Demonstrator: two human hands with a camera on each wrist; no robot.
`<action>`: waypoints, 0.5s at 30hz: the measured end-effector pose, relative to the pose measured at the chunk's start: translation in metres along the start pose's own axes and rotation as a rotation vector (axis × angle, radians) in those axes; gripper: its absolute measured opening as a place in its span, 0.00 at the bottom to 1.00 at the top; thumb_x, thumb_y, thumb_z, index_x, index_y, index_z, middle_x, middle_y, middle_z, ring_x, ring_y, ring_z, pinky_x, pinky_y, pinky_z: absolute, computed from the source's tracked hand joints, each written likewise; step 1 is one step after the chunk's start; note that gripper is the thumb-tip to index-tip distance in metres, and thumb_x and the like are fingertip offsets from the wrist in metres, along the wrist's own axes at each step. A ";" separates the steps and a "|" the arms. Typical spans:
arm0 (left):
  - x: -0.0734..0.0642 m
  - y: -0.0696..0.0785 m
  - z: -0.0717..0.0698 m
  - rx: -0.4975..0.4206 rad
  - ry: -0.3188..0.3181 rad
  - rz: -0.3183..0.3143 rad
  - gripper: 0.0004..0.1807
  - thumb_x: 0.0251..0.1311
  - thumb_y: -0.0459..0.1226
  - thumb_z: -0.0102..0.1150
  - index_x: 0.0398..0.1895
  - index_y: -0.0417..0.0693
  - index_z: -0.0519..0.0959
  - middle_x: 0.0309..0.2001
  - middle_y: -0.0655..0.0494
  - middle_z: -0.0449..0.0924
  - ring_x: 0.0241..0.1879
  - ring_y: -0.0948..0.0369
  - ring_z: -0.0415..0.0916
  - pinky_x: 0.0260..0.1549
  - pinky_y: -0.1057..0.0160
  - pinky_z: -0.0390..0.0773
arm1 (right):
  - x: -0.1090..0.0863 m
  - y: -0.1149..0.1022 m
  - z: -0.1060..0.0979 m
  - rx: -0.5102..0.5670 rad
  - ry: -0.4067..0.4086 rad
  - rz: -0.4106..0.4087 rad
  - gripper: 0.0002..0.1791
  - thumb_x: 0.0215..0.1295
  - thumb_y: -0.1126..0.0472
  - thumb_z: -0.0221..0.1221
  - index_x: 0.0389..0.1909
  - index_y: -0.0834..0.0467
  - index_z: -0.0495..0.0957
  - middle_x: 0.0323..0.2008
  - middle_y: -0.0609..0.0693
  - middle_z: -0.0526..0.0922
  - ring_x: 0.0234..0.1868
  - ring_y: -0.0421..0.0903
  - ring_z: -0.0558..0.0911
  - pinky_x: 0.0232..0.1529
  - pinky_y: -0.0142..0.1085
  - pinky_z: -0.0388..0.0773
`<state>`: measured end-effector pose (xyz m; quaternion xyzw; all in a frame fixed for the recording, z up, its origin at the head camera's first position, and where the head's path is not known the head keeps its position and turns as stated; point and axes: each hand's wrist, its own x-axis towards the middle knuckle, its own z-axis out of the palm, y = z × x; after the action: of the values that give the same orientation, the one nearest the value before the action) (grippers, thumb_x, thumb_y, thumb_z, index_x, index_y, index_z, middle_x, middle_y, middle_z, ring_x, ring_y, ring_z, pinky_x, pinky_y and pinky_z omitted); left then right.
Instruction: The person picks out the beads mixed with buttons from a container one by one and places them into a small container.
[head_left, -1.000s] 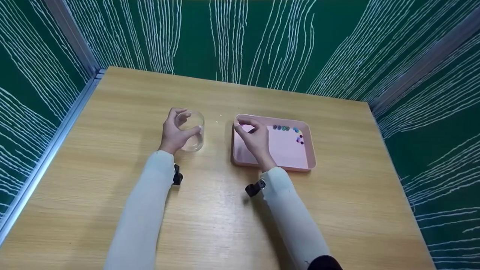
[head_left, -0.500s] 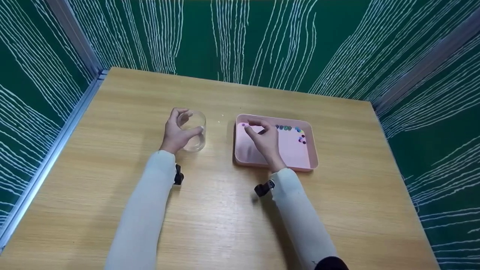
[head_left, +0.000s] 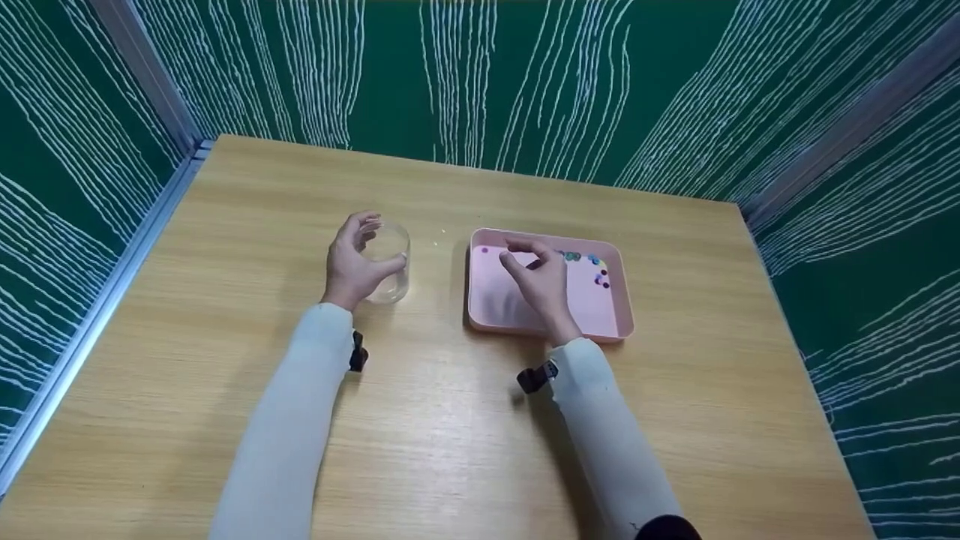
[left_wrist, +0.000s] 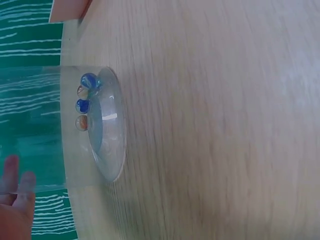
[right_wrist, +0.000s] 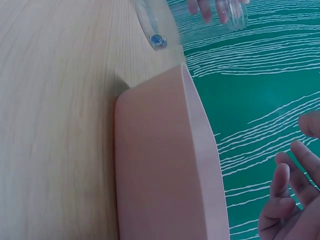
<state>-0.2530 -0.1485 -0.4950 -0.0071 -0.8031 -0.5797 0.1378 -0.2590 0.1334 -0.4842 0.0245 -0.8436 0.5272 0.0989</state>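
On the left of the table stands a clear cylindrical jar [head_left: 393,286]. My left hand [head_left: 350,268] curves round its upper part, thumb across the near side and fingers at the far side. Several glass marbles [left_wrist: 85,105] lie at the jar's bottom in the left wrist view. My right hand [head_left: 541,283] hovers over the pink tray [head_left: 499,309], thumb and forefinger apart, with nothing visible between them. A row of greenish marbles [head_left: 573,256] lies along the tray's far side, partly hidden by that hand. A single purple piece [head_left: 484,250] sits in its far left corner.
Several small coloured pieces [head_left: 601,281] lie by the tray's right wall. Tiny pale specks [head_left: 438,241] dot the wooden table [head_left: 420,420] between jar and tray. Green walls [head_left: 390,82] with white streaks enclose its back and sides.
My right hand has moved right over the tray, baring the purple piece in the left corner and covering part of the marble row. The left hand's fingers have risen slightly at the jar.
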 end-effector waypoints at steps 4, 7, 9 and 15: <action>0.000 -0.003 -0.002 0.043 -0.013 -0.002 0.35 0.32 0.48 0.70 0.51 0.65 0.69 0.49 0.59 0.68 0.50 0.65 0.66 0.51 0.61 0.66 | 0.000 0.001 -0.005 -0.011 0.005 0.004 0.22 0.45 0.38 0.59 0.40 0.45 0.79 0.40 0.40 0.79 0.44 0.38 0.73 0.41 0.34 0.70; 0.000 -0.002 -0.002 0.024 -0.024 -0.007 0.35 0.32 0.48 0.70 0.51 0.65 0.69 0.50 0.58 0.68 0.50 0.65 0.66 0.51 0.59 0.66 | 0.001 0.000 -0.010 -0.020 0.018 0.025 0.22 0.44 0.37 0.59 0.39 0.44 0.78 0.40 0.39 0.78 0.42 0.39 0.73 0.39 0.33 0.70; -0.001 0.003 -0.003 -0.002 -0.036 -0.010 0.35 0.33 0.46 0.70 0.52 0.61 0.69 0.51 0.55 0.67 0.51 0.63 0.65 0.51 0.57 0.65 | 0.002 -0.001 -0.014 -0.028 0.027 0.050 0.23 0.43 0.36 0.59 0.39 0.44 0.78 0.40 0.38 0.78 0.40 0.40 0.73 0.37 0.33 0.70; -0.003 0.006 -0.004 -0.033 -0.031 0.012 0.36 0.33 0.46 0.70 0.52 0.63 0.69 0.51 0.60 0.68 0.53 0.56 0.65 0.51 0.53 0.64 | 0.017 0.027 -0.016 -0.029 0.038 0.082 0.22 0.46 0.38 0.59 0.42 0.44 0.78 0.40 0.38 0.78 0.37 0.41 0.72 0.35 0.34 0.69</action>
<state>-0.2479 -0.1496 -0.4887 -0.0230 -0.7955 -0.5917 0.1286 -0.2775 0.1607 -0.4980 -0.0214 -0.8495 0.5189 0.0936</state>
